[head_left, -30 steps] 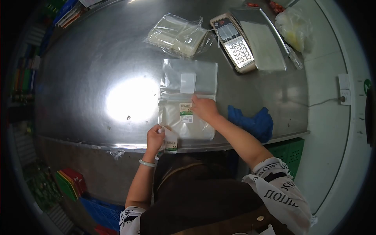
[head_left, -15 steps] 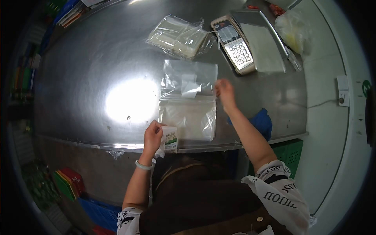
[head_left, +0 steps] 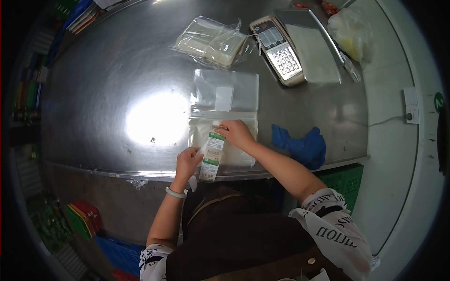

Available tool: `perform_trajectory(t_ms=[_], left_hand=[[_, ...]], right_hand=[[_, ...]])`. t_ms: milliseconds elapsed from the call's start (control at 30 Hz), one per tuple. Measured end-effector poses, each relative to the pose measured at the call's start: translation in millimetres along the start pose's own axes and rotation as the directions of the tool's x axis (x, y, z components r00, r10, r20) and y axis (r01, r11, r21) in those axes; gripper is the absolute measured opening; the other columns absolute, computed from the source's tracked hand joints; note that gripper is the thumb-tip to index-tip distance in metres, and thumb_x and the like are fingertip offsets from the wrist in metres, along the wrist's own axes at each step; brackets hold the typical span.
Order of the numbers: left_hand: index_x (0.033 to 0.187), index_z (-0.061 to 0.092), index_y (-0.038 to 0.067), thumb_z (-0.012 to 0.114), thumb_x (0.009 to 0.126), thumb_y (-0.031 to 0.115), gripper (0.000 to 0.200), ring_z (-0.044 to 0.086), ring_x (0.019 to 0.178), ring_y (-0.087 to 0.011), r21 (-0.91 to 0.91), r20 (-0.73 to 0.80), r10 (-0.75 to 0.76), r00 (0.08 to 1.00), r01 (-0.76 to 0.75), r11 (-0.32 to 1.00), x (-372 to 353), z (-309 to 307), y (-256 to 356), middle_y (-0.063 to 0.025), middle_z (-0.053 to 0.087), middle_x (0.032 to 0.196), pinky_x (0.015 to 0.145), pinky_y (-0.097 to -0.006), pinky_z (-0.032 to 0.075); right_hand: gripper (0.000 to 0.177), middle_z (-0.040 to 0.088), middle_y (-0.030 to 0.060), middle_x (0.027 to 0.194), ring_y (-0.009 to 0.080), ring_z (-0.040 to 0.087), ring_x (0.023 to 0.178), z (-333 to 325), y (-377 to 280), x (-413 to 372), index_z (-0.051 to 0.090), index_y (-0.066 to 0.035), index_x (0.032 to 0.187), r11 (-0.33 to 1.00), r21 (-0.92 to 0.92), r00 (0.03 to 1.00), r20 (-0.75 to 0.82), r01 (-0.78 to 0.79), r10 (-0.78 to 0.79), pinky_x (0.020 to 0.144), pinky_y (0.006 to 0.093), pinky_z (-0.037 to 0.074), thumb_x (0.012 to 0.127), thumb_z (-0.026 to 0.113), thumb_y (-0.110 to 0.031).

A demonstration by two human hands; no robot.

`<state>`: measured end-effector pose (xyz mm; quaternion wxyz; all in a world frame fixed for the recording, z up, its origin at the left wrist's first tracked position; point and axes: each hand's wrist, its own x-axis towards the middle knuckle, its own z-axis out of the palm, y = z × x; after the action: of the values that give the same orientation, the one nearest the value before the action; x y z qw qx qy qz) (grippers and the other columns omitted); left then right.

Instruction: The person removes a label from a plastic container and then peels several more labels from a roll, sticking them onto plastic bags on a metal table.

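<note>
A strip of green and white printed labels [head_left: 212, 157] hangs over the lower part of clear plastic bags [head_left: 241, 152], which lie near the table's front edge. My right hand [head_left: 236, 133] pinches the strip's upper end. Lower and to the left, my left hand [head_left: 188, 164] is closed on the strip's side, with whitish backing paper by its fingers. On the upper bag [head_left: 201, 91] lies a blank white rectangle [head_left: 224, 99].
Farther back on the metal table [head_left: 93, 103] are a wrapped stack of bags [head_left: 211, 41] and a keypad device [head_left: 279, 50]. A blue cloth or bag [head_left: 302, 145] lies right of my right hand. A yellowish plastic bag [head_left: 351, 35] sits at the back right.
My right hand has moved down and left from beside the upper bag onto the label strip. More of the strip shows, stretched upward. The white rectangle on the upper bag now looks flat.
</note>
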<state>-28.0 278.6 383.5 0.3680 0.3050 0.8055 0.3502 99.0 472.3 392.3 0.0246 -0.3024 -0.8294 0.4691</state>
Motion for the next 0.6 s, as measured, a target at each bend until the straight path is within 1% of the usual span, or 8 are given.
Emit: perform_trajectory(t_ms=[67,200,267,300,367,400,500,600], left_hand=[[0.067,0.051,0.000,0.068,0.076,0.010,0.022,0.038,0.054,-0.0106,-0.001,0.014,-0.052,0.999,0.052,0.999,2,6,-23,-0.0074,0.043,0.055,0.050,-0.0307,0.036],[0.078,0.059,0.000,0.064,0.077,0.002,0.005,0.047,0.056,-0.0109,-0.086,-0.053,-0.031,0.998,0.026,0.996,5,9,-52,-0.0061,0.050,0.060,0.054,-0.0295,0.041],[0.082,0.060,0.000,0.061,0.078,-0.002,0.005,0.053,0.064,-0.0106,-0.367,-0.033,-0.090,0.995,0.071,0.927,-5,1,-14,-0.0049,0.056,0.067,0.060,-0.0276,0.045],[0.085,0.061,0.000,0.060,0.079,-0.004,0.007,0.056,0.067,-0.0104,-0.498,-0.016,-0.116,0.993,0.093,0.862,-9,-2,-1,-0.0043,0.060,0.070,0.063,-0.0266,0.047],[0.084,0.060,-0.001,0.058,0.081,-0.004,0.005,0.059,0.074,-0.0105,-0.411,0.059,-0.074,0.995,0.092,0.907,-7,-4,-18,-0.0045,0.063,0.079,0.069,-0.0256,0.048],[0.084,0.060,-0.001,0.058,0.082,-0.004,0.004,0.060,0.078,-0.0106,-0.364,0.102,-0.057,0.993,0.091,0.927,-8,-5,-28,-0.0046,0.065,0.084,0.072,-0.0250,0.049],[0.082,0.059,-0.002,0.057,0.085,-0.003,0.003,0.060,0.082,-0.0101,-0.350,0.170,-0.108,0.980,0.162,0.923,-9,-10,-24,-0.0077,0.066,0.094,0.073,-0.0249,0.048],[0.084,0.057,-0.001,0.055,0.086,-0.004,0.004,0.060,0.081,-0.0102,-0.411,0.043,0.044,0.998,-0.022,0.911,-8,-10,0,-0.0079,0.065,0.094,0.073,-0.0250,0.048]], right_hand=[[0.027,0.065,0.0165,0.076,0.0346,0.064,0.074,10,22,12,0.062,-0.003,0.087,0.931,-0.329,0.987,0.056,0.160,-0.150,0.064,0.0456,0.049,0.077,0.069,-0.027],[0.033,0.064,0.0145,0.083,0.0367,0.061,0.077,-6,27,10,0.055,-0.007,0.095,0.913,-0.405,0.998,0.031,0.055,-0.046,0.067,0.0459,0.047,0.075,0.069,-0.028],[0.035,0.064,0.0124,0.083,0.0349,0.060,0.080,-19,30,-2,0.054,-0.009,0.099,0.939,-0.341,0.999,0.036,0.044,-0.034,0.071,0.0438,0.047,0.074,0.071,-0.029],[0.034,0.064,0.0113,0.083,0.0326,0.061,0.082,-21,38,-12,0.056,-0.010,0.098,0.887,-0.382,0.966,0.130,0.258,-0.224,0.073,0.0425,0.046,0.074,0.071,-0.029],[0.033,0.064,0.0092,0.084,0.0278,0.061,0.086,-18,52,-34,0.059,-0.012,0.098,0.663,-0.393,0.770,0.334,0.638,-0.544,0.077,0.0400,0.046,0.074,0.071,-0.030],[0.030,0.062,0.0068,0.086,0.0247,0.058,0.090,-16,57,-39,0.062,-0.012,0.094,0.732,-0.369,0.813,0.369,0.573,-0.451,0.084,0.0375,0.041,0.074,0.071,-0.032],[0.018,0.059,0.0064,0.076,0.0243,0.058,0.077,-5,78,-23,0.063,-0.009,0.086,0.849,-0.190,0.849,0.317,0.493,-0.422,0.076,0.0375,0.046,0.078,0.070,-0.024],[0.014,0.061,0.0062,0.071,0.0207,0.060,0.066,-12,79,-8,0.064,-0.005,0.082,0.997,0.049,0.969,0.235,0.063,-0.072,0.065,0.0351,0.047,0.086,0.063,-0.018]])
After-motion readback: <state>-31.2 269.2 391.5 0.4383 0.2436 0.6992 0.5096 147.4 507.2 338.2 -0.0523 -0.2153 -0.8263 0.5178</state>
